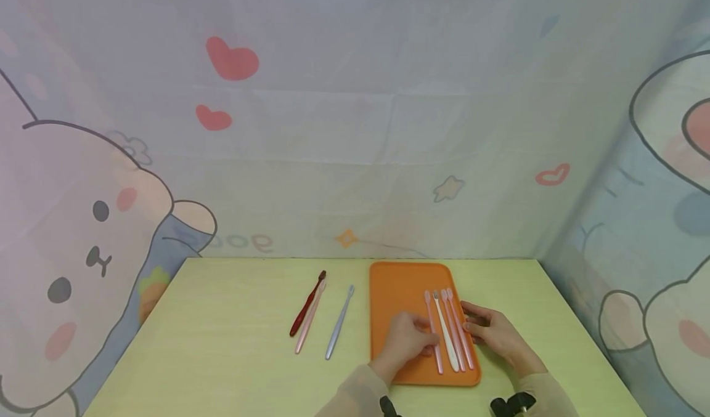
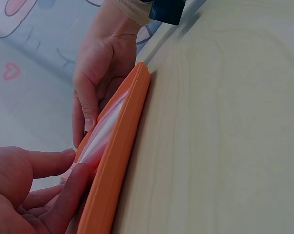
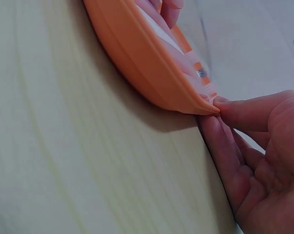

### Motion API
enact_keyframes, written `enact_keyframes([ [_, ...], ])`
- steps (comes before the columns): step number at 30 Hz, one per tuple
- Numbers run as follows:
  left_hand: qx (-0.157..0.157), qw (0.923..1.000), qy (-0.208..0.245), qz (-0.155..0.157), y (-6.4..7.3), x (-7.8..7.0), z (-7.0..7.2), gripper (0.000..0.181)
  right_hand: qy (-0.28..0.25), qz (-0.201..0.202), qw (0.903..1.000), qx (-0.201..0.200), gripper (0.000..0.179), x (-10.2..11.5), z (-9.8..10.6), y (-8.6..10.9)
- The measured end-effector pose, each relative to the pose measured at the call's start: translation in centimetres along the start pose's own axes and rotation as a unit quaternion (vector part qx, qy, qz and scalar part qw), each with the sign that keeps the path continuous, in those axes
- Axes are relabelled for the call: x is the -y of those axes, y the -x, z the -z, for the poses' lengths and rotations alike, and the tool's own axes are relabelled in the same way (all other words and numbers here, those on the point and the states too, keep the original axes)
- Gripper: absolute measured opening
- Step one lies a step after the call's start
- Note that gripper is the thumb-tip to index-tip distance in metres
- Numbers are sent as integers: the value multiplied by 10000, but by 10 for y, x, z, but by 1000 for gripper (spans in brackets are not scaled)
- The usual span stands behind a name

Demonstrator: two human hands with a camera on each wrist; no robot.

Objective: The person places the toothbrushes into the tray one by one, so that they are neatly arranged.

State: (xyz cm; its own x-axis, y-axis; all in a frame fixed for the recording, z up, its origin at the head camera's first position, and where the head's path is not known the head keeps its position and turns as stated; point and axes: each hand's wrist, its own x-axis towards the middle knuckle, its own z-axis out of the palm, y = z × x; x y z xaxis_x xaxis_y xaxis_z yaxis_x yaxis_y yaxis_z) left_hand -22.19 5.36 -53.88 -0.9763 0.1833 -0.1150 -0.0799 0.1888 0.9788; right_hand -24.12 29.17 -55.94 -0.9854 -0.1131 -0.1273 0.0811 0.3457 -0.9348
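Four-cornered and shallow, an orange tray (image 1: 399, 289) lies on the table in the head view. On its right half several toothbrushes lie side by side, heads toward the back. The leftmost is a pink toothbrush (image 1: 439, 361); my left hand (image 1: 407, 341) pinches it between thumb and fingers, partly covering its handle. To its right come a white toothbrush (image 1: 446, 334) and two more pink toothbrushes (image 1: 455, 334). My right hand (image 1: 499, 337) grips the tray's right edge, with the thumb on the rim and fingers underneath in the right wrist view.
Left of the tray, a dark red toothbrush (image 1: 304, 311) and a pink toothbrush (image 1: 309, 319) lie close together on the pale table (image 1: 233, 318). A grey-blue toothbrush (image 1: 338, 326) lies between them and the tray. A printed curtain (image 1: 333, 127) hangs behind the table.
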Motion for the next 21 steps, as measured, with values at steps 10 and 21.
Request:
enact_keyframes([
  [10, 198, 9996, 164, -76, 5, 2, 9, 33, 7, -39, 10000, -31, 62, -1, -1, 0],
  [21, 281, 9961, -64, -831, 0, 5, 54, 25, 52, -143, 9999, -69, 63, -2, -1, -2],
])
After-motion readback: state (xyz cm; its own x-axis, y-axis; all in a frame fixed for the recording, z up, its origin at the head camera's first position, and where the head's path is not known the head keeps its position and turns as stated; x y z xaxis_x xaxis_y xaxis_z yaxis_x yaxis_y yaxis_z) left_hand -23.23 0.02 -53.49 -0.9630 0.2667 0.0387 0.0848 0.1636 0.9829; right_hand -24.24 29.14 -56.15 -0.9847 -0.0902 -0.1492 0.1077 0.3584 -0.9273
